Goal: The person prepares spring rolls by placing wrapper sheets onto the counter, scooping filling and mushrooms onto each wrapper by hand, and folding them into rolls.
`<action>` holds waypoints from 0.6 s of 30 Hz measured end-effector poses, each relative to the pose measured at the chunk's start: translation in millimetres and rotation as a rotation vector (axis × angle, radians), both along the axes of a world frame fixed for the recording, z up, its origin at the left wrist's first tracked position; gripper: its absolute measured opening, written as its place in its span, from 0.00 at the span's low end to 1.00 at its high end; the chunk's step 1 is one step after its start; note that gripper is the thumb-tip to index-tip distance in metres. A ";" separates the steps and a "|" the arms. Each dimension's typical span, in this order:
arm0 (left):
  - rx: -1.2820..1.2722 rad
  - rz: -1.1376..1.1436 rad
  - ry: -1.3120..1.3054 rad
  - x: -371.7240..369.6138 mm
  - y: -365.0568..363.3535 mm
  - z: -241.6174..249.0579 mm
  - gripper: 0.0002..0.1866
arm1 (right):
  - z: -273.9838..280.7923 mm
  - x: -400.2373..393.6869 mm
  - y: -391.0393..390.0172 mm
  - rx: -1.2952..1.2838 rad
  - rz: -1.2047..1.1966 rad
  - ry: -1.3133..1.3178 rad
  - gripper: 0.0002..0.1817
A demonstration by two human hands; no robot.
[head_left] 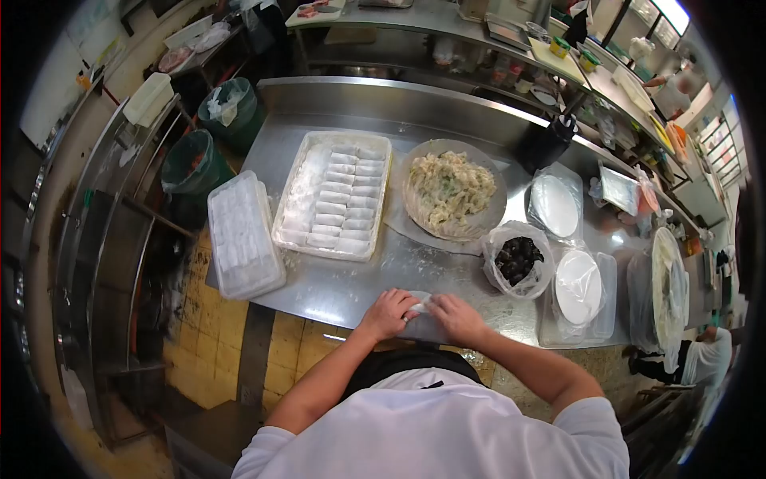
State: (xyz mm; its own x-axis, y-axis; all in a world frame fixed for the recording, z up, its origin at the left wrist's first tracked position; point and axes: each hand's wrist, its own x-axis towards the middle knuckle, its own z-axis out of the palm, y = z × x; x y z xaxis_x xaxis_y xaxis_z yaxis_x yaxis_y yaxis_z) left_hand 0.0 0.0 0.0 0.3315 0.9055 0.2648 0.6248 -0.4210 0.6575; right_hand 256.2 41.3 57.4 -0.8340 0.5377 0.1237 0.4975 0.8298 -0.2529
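At the front edge of the steel table, my left hand (388,314) and my right hand (458,318) are close together, fingers curled on a small white dough roll (420,301). My fingers cover part of the roll. Beyond them, a floured tray (300,173) holds several similar white rolls (355,191) in rows. To its right, a round platter (413,214) bears a heap of pale, chunky filling (452,191) with green bits. Nearer my right hand is a plastic-lined bowl (496,275) of dark, glossy pieces (519,260).
A white lidded container (246,231) sits at the table's left edge. On the right are stacks of round white wrappers (578,286) in plastic and a black canister (545,146). Green bins (191,164) stand left; a steel shelf (431,28) runs behind. Other people (706,355) are at far right.
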 end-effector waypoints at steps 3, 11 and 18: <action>-0.023 0.013 0.041 -10.2 -0.4 6.7 0.17 | -6.9 -31.0 -16.3 -0.061 -0.072 0.123 0.25; 0.050 0.046 -0.086 -4.7 17.1 27.4 0.17 | -21.5 -33.9 5.4 0.063 -0.172 0.113 0.20; 0.136 0.104 0.000 -4.1 29.1 14.0 0.16 | -4.9 -40.2 17.4 0.051 -0.265 0.042 0.23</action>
State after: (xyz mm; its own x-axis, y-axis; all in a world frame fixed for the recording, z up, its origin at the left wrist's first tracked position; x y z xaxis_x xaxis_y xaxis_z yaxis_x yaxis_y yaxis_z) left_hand -4.1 29.1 14.0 0.2381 0.8908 0.3870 0.6699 -0.4391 0.5987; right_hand 216.0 58.6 52.5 -0.6585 0.7287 0.1883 0.6889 0.6843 -0.2390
